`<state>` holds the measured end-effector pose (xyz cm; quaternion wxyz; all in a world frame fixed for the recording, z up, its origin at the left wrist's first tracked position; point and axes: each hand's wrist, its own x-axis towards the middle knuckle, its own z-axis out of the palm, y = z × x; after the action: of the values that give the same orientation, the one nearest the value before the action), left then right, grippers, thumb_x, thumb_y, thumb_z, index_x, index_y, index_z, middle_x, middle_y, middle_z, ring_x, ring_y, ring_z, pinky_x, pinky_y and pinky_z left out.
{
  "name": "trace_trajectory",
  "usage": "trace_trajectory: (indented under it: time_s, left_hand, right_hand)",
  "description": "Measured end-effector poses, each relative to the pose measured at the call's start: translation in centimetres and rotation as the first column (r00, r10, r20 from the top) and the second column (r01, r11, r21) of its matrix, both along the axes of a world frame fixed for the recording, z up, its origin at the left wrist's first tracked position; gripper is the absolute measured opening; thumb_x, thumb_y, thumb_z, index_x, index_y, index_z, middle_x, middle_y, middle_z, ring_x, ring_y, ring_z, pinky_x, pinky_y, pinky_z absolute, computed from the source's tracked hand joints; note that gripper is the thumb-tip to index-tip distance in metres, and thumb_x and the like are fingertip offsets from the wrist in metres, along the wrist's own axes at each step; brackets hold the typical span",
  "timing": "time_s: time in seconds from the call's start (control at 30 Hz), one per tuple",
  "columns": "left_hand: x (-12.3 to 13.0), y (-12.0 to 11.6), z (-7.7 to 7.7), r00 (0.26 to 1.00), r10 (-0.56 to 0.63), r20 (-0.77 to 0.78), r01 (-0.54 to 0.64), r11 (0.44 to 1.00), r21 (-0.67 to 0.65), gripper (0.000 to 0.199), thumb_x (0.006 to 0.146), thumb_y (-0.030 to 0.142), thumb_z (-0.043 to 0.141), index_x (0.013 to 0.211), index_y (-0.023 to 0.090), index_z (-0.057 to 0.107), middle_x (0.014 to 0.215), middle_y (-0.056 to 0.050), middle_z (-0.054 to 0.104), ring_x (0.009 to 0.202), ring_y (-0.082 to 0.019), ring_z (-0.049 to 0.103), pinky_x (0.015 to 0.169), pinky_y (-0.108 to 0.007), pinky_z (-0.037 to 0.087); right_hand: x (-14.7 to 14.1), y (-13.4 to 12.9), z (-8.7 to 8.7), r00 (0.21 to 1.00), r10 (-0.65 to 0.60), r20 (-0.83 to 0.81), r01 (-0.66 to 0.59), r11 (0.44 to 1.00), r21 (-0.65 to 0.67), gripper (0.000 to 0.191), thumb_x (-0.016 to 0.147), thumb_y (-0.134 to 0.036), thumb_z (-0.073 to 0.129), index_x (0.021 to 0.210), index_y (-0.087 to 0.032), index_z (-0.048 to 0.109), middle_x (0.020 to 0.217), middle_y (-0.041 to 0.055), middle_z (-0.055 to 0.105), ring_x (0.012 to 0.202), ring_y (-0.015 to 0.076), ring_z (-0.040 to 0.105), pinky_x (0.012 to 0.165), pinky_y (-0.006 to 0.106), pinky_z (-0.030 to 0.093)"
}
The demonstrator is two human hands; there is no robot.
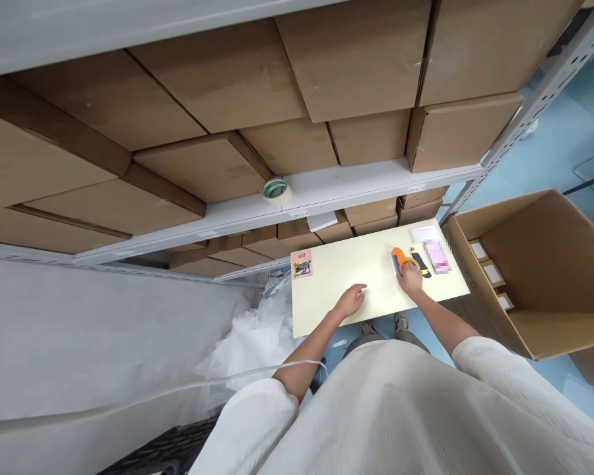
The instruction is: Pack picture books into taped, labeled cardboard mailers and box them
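My right hand (410, 280) is closed around an orange tape dispenser (400, 256) at the right part of the cream table (331, 297). My left hand (351, 301) is over the table's front middle, fingers loosely stretched and holding nothing. Just right of the dispenser lies a black and yellow tool (420, 262), its exact kind unclear. Beside that is a pink item (436, 257), blurred out, and behind it some white paper (424, 233). A small pink card pack with a dark picture (301, 265) lies at the table's far left corner.
Grey metal shelving (346, 181) filled with cardboard boxes (356, 59) stands behind the table. A tape roll (277, 191) sits on the shelf edge. To the right is a large open carton (549, 257) with small boxes inside. White plastic wrapping (257, 330) is heaped at left.
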<state>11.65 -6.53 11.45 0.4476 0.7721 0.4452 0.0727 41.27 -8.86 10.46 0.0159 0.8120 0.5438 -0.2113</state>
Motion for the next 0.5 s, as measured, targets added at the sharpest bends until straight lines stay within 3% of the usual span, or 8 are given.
trace_trajectory:
  time_s: [0.13,0.3,0.5]
  left_hand:
    - [-0.5,0.6,0.0,1.0,-0.002,-0.001,0.002,1.0,0.0,0.042,0.103,0.024,0.055,0.141,0.02,0.07,0.146,-0.012,0.071,0.119,-0.025,0.075,0.115,-0.044,0.057]
    - [-0.9,1.6,0.0,0.999,0.003,0.049,-0.002,1.0,-0.002,0.042,0.101,0.023,0.055,0.14,0.021,0.071,0.147,-0.012,0.071,0.12,-0.026,0.075,0.115,-0.044,0.057]
    - [-1.3,2.0,0.1,0.997,0.02,0.076,-0.022,0.999,0.033,0.043,0.102,0.02,0.054,0.141,0.018,0.07,0.147,-0.014,0.071,0.12,-0.025,0.075,0.116,-0.044,0.056]
  right_hand:
    - [-0.3,-0.3,1.4,0.999,0.013,0.046,-0.016,0.998,0.058,0.041,0.107,-0.04,0.053,0.144,-0.022,0.061,0.141,0.0187,0.065,0.134,0.0351,0.054,0.105,0.043,0.043]
    - [-1.5,-0.2,3.5,0.995,0.086,0.056,-0.093,0.988,0.122,0.036,0.109,-0.034,0.047,0.136,-0.018,0.065,0.134,0.0187,0.068,0.13,0.0335,0.055,0.11,0.042,0.038]
    - [-3.4,0.2,4.5,0.984,0.172,0.045,-0.178,0.964,0.197,0.037,0.108,-0.029,0.045,0.135,-0.016,0.068,0.135,0.0184,0.07,0.126,0.0325,0.059,0.108,0.042,0.037]
